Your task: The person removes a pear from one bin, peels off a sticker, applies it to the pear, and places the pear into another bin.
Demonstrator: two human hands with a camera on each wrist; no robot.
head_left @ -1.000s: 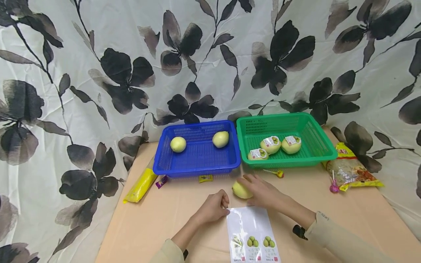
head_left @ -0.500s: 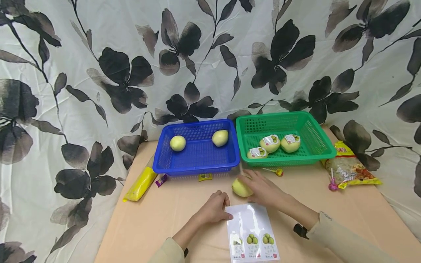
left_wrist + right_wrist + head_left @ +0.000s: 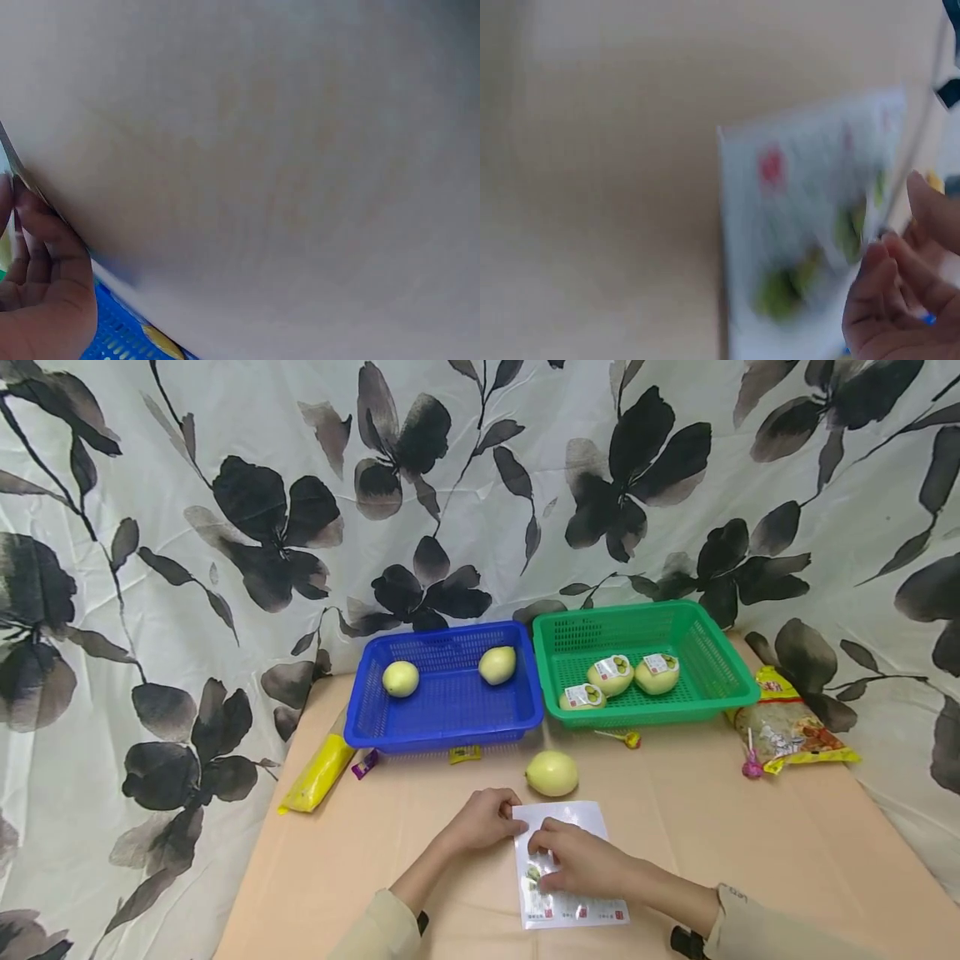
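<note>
A glossy white sticker sheet (image 3: 558,814) printed with green fruit lies on the table. My left hand (image 3: 486,820) pinches its left edge between thumb and fingers; the left wrist view shows those fingers (image 3: 52,247) at the picture's left edge. Over the sheet's lower half, my right hand (image 3: 581,857) has thumb and bent fingers apart, around the leftmost sticker. The right wrist view, blurred, shows the fingertips (image 3: 874,259) close above the printed fruit. Just beyond the sheet, a pale yellow-green, pear-like fruit (image 3: 552,773) rests untouched.
A blue basket (image 3: 442,745) holds two plain fruits; a green basket (image 3: 645,717) beside it holds three labelled ones. Around them lie a yellow packet (image 3: 318,777), small wrapped candies (image 3: 365,764), a yellow lollipop (image 3: 632,740), a pink lollipop (image 3: 752,767) and a snack bag (image 3: 797,727).
My right hand has let go of the pear-like fruit and moved toward me, over the sticker sheet. The left hand keeps its hold on the sheet's edge.
</note>
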